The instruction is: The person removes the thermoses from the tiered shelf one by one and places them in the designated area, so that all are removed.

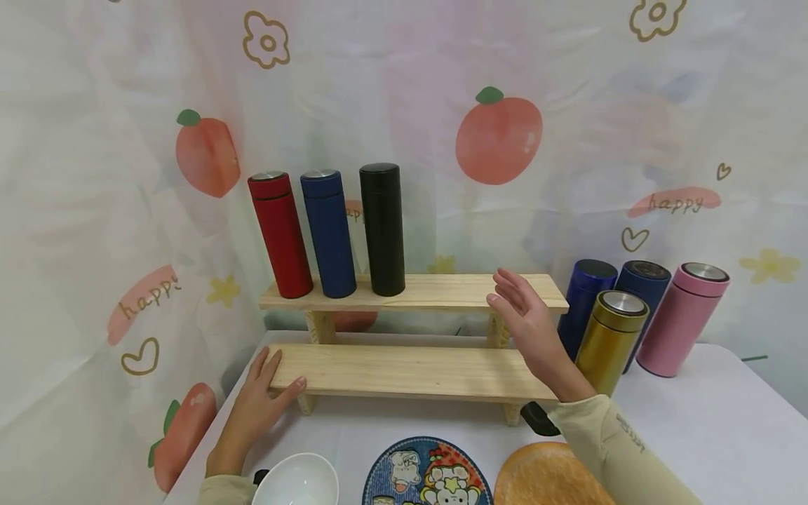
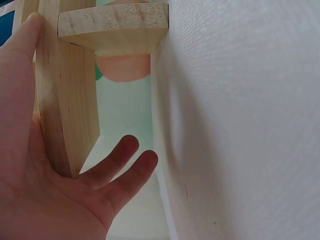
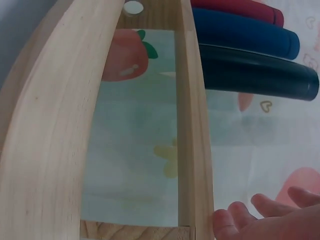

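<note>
A two-tier wooden shelf point(image 1: 404, 369) stands on the white table. My left hand point(image 1: 260, 400) rests against the left end of its lower board, thumb over the front corner. In the left wrist view two straight fingers point(image 2: 127, 172) extend below that board point(image 2: 75, 110). Nothing is in my right hand point(image 1: 527, 326), held with spread fingers in front of the upper board's right end. On the upper board's left half, a red thermos point(image 1: 280, 235), a blue thermos point(image 1: 329, 235) and a black thermos point(image 1: 382, 231) stand upright in a row.
Right of the shelf stand a gold thermos point(image 1: 611, 344), a pink thermos point(image 1: 682, 322) and two dark blue ones, the nearer a blue thermos point(image 1: 583, 298). In front lie a white bowl point(image 1: 299, 484), a round cartoon mat point(image 1: 426, 473) and a round orange-brown thing point(image 1: 546, 480). Behind hangs a printed curtain point(image 1: 404, 84).
</note>
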### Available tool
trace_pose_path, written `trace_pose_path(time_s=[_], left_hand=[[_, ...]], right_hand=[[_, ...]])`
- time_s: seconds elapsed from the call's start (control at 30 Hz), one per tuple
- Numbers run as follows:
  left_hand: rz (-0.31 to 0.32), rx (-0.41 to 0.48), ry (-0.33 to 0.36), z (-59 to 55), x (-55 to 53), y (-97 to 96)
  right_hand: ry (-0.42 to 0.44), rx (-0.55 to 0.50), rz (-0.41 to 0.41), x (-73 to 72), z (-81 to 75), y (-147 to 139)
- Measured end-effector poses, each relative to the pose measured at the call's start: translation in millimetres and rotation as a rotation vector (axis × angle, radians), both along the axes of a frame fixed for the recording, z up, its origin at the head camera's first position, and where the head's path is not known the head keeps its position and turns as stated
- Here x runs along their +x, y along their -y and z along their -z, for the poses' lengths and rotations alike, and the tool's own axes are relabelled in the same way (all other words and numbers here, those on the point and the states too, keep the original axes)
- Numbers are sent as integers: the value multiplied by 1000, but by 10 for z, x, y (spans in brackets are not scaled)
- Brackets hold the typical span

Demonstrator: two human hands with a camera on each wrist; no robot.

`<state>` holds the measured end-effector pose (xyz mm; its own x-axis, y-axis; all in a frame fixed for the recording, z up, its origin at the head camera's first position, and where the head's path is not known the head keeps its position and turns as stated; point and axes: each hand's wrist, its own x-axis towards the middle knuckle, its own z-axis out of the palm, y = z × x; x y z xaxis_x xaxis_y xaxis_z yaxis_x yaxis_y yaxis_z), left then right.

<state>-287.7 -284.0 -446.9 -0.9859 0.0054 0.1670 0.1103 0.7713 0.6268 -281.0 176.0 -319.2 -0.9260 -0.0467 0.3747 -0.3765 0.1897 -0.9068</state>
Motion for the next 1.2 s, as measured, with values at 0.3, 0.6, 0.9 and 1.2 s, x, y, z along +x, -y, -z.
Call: trace_pose_path(time_s=[0.3,0.6,0.9,1.2], left_hand=[[6,7,-40,5,9,-25],[15,11,-55,30,-40,-20],[12,27,-58,47,-54,-17],[-1,29,-60,36,-41,9]], right_hand=[[-1,-31,-39,-208,-28,157],[18,3,-70,-388,-107,314],[48,-3,-106,-592,-218,439],[26,-26,-115,-753,-451,604]])
